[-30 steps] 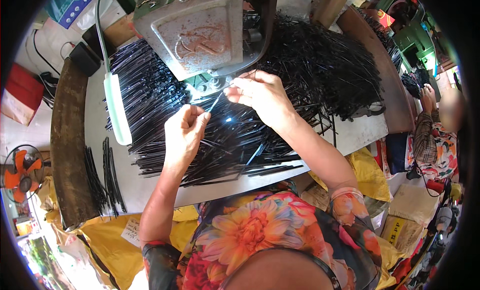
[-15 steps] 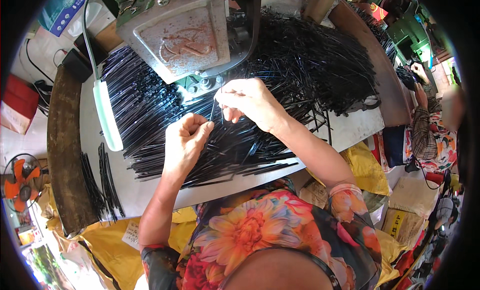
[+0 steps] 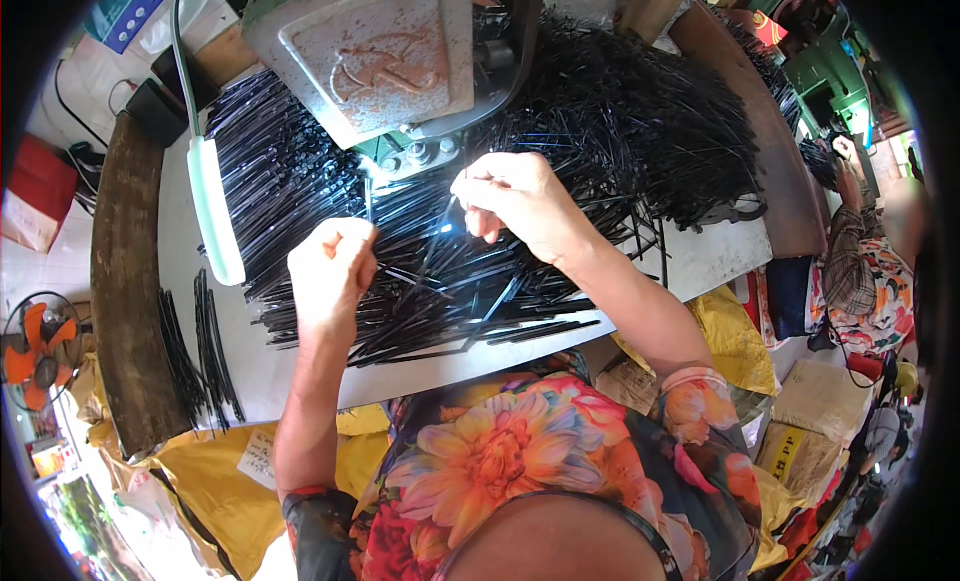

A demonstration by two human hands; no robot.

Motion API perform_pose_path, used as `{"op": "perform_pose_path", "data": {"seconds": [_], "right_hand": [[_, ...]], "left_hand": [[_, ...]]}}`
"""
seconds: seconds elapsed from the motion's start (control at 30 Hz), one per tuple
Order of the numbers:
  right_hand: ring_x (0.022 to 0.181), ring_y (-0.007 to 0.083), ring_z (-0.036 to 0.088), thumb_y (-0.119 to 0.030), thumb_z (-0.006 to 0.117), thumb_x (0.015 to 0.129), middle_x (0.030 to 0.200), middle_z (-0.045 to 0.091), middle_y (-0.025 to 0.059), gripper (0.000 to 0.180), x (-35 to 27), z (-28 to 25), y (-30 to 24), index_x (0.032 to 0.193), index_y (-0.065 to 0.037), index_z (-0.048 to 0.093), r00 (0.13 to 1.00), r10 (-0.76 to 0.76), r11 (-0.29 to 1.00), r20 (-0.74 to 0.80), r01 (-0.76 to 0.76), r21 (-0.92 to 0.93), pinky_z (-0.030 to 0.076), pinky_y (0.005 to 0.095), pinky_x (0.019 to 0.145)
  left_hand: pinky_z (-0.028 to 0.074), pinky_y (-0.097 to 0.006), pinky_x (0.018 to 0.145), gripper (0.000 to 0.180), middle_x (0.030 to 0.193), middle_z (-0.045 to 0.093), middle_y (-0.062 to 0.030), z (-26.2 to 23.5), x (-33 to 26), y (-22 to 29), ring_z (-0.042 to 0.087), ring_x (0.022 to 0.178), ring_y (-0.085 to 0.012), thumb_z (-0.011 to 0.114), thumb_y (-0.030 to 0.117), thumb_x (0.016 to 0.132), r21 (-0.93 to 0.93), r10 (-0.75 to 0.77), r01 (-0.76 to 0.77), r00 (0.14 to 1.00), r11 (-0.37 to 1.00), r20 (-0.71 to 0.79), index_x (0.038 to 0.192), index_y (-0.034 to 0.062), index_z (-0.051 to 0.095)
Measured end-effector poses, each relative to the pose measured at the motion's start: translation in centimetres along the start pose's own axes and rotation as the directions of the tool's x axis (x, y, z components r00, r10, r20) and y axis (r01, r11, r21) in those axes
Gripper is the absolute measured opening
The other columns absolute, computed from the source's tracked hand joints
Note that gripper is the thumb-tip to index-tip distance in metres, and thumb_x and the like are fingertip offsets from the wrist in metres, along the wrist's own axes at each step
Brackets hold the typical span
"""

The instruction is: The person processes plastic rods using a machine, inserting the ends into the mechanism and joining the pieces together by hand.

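My left hand point(image 3: 330, 271) is closed in a pinch, and a thin black strip point(image 3: 369, 199) stands up from its fingertips. To its right, my right hand point(image 3: 515, 203) is closed too, thumb against fingers, just below the machine's bolted metal part point(image 3: 420, 157). A thin dark strip seems to pass through its fingertips, though its ends blend into what lies behind. Both hands hover over a wide spread of loose black strips point(image 3: 290, 206) on the pale tabletop point(image 3: 385, 389). The machine's rusty grey cover point(image 3: 385, 66) rises ahead of my hands.
A lit white lamp point(image 3: 215, 216) hangs left of the machine. Curved boards edge the table at left point(image 3: 125, 291) and right point(image 3: 765, 131). A big tangled heap of black strips point(image 3: 640, 121) fills the right side. Another person point(image 3: 855, 256) works at far right. An orange fan point(image 3: 42, 351) stands left.
My left hand has moved left, away from my right hand, with a strip in its fingers. My right hand has shifted only slightly right in the picture, along with the machine.
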State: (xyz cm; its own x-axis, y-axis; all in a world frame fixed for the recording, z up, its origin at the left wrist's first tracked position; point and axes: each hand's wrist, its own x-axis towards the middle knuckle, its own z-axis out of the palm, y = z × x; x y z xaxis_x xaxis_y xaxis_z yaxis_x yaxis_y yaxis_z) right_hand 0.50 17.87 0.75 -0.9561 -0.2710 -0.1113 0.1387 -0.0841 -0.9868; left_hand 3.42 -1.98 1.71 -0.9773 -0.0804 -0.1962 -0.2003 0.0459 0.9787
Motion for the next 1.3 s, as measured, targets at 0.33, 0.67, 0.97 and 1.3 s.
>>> {"op": "perform_pose_path", "data": {"seconds": [0.33, 0.67, 0.97, 1.3], "right_hand": [[0.058, 0.0104, 0.056, -0.010, 0.053, 0.082, 0.071, 0.055, 0.0058, 0.014, 1.7, -3.1, -0.6, 0.090, 0.002, 0.054, 0.976, 0.072, 0.992, -0.203, -0.049, 0.116, 0.046, 0.0200, 0.049], [0.077, 0.0238, 0.061, -0.006, 0.053, 0.079, 0.084, 0.058, 0.0168, 0.017, 3.7, -0.1, 1.8, 0.087, 0.009, 0.051, 0.983, -0.027, 0.855, -0.180, 0.116, 0.506, 0.052, 0.0318, 0.070], [0.084, 0.0283, 0.060, -0.004, 0.048, 0.083, 0.088, 0.056, 0.0204, 0.015, 3.2, 0.6, 1.8, 0.090, 0.009, 0.048, 0.966, -0.065, 0.852, -0.249, 0.184, 0.490, 0.051, 0.0354, 0.077], [0.084, 0.0279, 0.060, -0.005, 0.050, 0.083, 0.088, 0.056, 0.0198, 0.016, 3.6, 0.9, 2.1, 0.089, 0.009, 0.049, 0.958, -0.129, 0.861, -0.255, 0.235, 0.451, 0.051, 0.0357, 0.076]], "left_hand": [[0.044, -0.020, 0.043, 0.007, 0.073, 0.056, -0.0106, -0.9, -0.7, -0.2, 0.057, 0.053, -0.0136, 0.051, 0.004, 0.081, -0.042, 0.092, -0.085, 0.976, 0.995, 0.199, 0.083, -0.0025, 0.052], [0.038, -0.020, 0.051, 0.016, 0.071, 0.059, -0.0052, 1.7, 4.0, -2.1, 0.044, 0.053, -0.0048, 0.050, -0.001, 0.079, 0.420, 0.468, -0.467, 0.877, 0.778, 0.107, 0.094, -0.0007, 0.057], [0.034, -0.018, 0.048, 0.017, 0.066, 0.056, -0.0006, 2.4, 4.3, -1.9, 0.040, 0.053, -0.0032, 0.053, 0.000, 0.078, 0.388, 0.423, -0.422, 0.902, 0.820, 0.087, 0.094, 0.0002, 0.058], [0.040, -0.020, 0.056, 0.016, 0.068, 0.058, -0.0036, 2.5, 4.2, -2.0, 0.048, 0.060, -0.0057, 0.053, 0.000, 0.078, 0.405, 0.473, -0.463, 0.877, 0.789, 0.082, 0.094, -0.0007, 0.057]]}}
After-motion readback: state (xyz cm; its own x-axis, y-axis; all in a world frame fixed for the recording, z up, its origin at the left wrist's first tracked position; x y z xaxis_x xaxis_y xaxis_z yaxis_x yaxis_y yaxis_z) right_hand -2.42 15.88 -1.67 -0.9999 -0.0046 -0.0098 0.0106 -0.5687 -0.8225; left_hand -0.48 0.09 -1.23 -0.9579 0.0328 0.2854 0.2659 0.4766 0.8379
